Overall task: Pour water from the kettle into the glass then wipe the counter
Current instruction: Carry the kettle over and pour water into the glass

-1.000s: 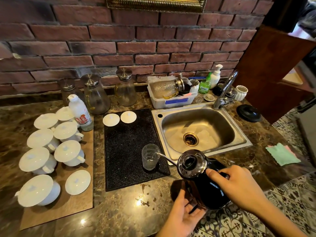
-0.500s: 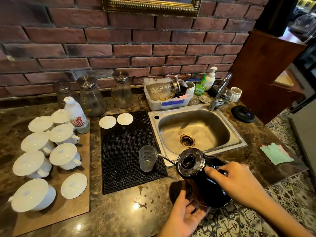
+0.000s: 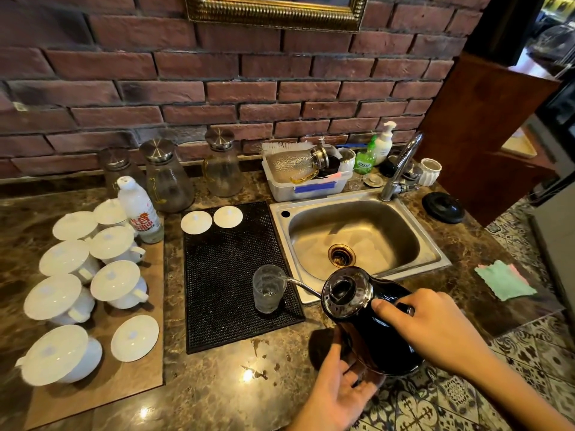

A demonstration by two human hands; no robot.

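Note:
A black gooseneck kettle (image 3: pixel 370 325) with no lid is tilted to the left above the counter's front edge. Its thin spout tip reaches over the rim of a clear glass (image 3: pixel 268 289), which stands on the black rubber mat (image 3: pixel 227 262) and holds some water. My right hand (image 3: pixel 432 328) grips the kettle's handle. My left hand (image 3: pixel 339 387) cups the kettle's base from below, fingers spread against it. A green and pink cloth (image 3: pixel 501 283) lies on the dark marble counter (image 3: pixel 236 377) at the right. Dried spots mark the counter in front of the mat.
A steel sink (image 3: pixel 357 241) with a tap lies behind the kettle. The kettle's black lid (image 3: pixel 444 207) rests right of the sink. Several white lidded cups (image 3: pixel 115 281) stand on a board at left. Glass carafes (image 3: pixel 168 178), a bottle and a dish tub line the brick wall.
The kettle stays tilted at the glass with both hands in the same hold. The view has shifted slightly; the water level in the glass looks a little higher.

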